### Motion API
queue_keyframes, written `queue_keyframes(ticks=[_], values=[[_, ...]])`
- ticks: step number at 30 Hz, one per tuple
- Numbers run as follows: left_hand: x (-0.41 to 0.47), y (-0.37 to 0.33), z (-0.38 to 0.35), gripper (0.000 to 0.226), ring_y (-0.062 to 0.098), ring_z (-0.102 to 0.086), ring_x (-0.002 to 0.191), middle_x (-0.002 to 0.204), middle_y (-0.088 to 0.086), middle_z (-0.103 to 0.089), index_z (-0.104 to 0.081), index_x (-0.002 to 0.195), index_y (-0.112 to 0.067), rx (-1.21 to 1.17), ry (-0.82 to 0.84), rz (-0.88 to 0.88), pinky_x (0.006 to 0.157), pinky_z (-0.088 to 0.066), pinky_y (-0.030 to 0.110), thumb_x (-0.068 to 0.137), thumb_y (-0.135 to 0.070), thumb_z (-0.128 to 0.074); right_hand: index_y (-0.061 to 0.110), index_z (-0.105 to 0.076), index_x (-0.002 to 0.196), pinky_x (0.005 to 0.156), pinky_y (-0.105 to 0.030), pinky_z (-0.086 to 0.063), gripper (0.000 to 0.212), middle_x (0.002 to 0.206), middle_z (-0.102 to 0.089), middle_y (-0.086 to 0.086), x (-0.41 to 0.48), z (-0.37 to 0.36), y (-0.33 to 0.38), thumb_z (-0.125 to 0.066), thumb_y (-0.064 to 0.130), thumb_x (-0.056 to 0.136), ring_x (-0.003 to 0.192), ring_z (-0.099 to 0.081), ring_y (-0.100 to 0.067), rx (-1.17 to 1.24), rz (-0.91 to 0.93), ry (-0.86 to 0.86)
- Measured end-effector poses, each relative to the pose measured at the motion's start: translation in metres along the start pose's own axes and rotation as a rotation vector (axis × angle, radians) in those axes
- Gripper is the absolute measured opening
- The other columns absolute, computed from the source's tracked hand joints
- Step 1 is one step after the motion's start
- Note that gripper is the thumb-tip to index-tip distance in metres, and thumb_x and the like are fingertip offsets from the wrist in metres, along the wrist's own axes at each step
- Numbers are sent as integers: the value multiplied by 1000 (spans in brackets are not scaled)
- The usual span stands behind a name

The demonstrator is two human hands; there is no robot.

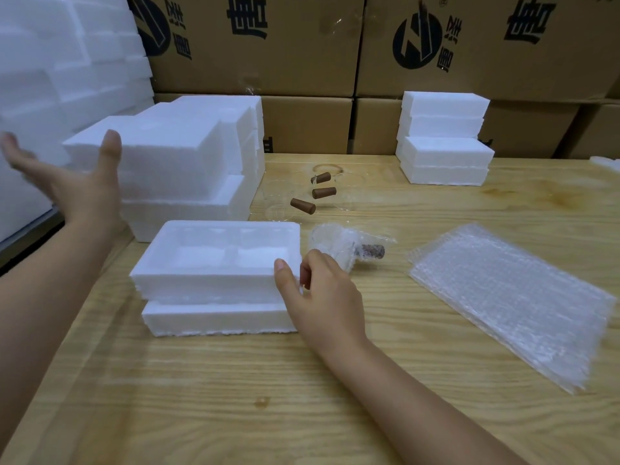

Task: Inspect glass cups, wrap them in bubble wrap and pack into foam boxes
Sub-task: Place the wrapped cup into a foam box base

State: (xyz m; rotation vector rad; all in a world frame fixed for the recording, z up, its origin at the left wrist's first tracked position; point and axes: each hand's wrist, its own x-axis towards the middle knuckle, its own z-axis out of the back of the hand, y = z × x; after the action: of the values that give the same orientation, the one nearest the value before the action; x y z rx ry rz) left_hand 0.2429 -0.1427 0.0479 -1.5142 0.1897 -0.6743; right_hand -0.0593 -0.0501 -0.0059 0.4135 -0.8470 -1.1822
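Observation:
An open white foam box (218, 260) with moulded hollows rests on a second foam piece (214, 318) near the table's front. My right hand (322, 297) touches its right corner with thumb and fingers, holding nothing. My left hand (77, 182) hovers open, palm up, beside the tall foam stack (174, 162) at the left. A glass cup with a brown handle, wrapped in bubble wrap (349, 245), lies just right of the box. Several bare glass cups with brown handles (312, 199) lie behind it. A pile of bubble wrap sheets (513, 300) lies at the right.
A smaller stack of foam boxes (443, 139) stands at the back right. Cardboard cartons (302, 48) line the wall behind the wooden table (235, 397). More foam slabs (50, 45) are piled at the far left.

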Motion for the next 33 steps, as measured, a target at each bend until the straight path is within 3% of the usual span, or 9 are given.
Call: queue_keyframes(ticks=[3, 7, 10, 13, 15, 17, 23, 30, 33], values=[[-8, -3, -6, 110, 17, -40, 131, 154, 4, -28, -10, 152, -26, -55, 113, -93, 106, -38, 37, 69, -70, -67, 29, -28, 65, 55, -24, -27, 39, 68, -41, 10, 0, 0, 0, -30, 64, 81, 59, -40, -5, -6, 5, -6], [-11, -4, -11, 104, 18, -39, 131, 153, 3, -28, -14, 150, -28, -50, 105, -134, 106, -38, 35, 70, -67, -69, 29, -28, 65, 55, -23, -27, 38, 68, -40, 10, 0, 0, 0, -30, 64, 81, 59, -39, -5, -3, 4, -10], [1, 6, -4, 97, 17, -36, 139, 156, 1, -28, -18, 152, -25, -135, 84, -28, 112, -34, 36, 77, -74, -57, 30, -28, 66, 54, -23, -27, 38, 68, -41, 11, 0, -1, -1, -29, 65, 81, 59, -39, -4, -8, 4, -9], [-7, 28, 18, 58, 7, -46, 130, 149, -2, -42, -35, 146, -19, -176, 80, 63, 109, -39, 33, 100, -55, -33, 30, -28, 65, 54, -19, -25, 39, 68, -40, 11, -1, -1, -1, -29, 66, 81, 59, -39, -4, -6, 5, -20], [-37, 32, 31, 38, 5, -63, 102, 125, -4, -60, -48, 129, -13, -244, -17, 71, 91, -52, 29, 105, -35, -29, 30, -28, 65, 53, -20, -26, 39, 68, -41, 11, 0, -1, -1, -30, 65, 82, 59, -39, -4, 1, 7, -28], [-75, 28, 36, 29, 10, -66, 73, 93, -4, -67, -56, 105, -17, -300, -34, 62, 67, -55, 28, 99, -37, -35, 29, -28, 64, 53, -24, -26, 39, 68, -40, 11, 0, -1, 1, -34, 62, 86, 59, -39, -4, 7, 12, -28], [-125, -23, 34, 20, 10, -60, 60, 59, -7, -64, -59, 70, -23, -350, 37, -53, 61, -47, 27, 85, -29, -47, 25, -31, 64, 51, -27, -23, 42, 60, -37, 10, 3, 23, 7, -40, 56, 90, 54, -35, -6, 98, 98, -144], [-191, -63, 7, 12, 4, -61, 65, 65, -13, -65, -63, 72, -24, -309, 446, -270, 57, -49, 16, 84, -25, -61, 14, -40, 48, 46, -25, -22, 50, 46, -36, 9, 9, 114, -43, -47, 51, 82, 45, -33, -8, 542, 52, -279], [-221, -63, -7, 22, 2, -60, 63, 64, -13, -64, -64, 73, -21, -186, 635, -379, 61, -51, 18, 90, -7, -63, 11, -53, 51, 43, -21, -25, 38, 46, -43, 10, 4, 148, -87, -57, 22, 86, 43, -39, -6, 611, -52, -226]])
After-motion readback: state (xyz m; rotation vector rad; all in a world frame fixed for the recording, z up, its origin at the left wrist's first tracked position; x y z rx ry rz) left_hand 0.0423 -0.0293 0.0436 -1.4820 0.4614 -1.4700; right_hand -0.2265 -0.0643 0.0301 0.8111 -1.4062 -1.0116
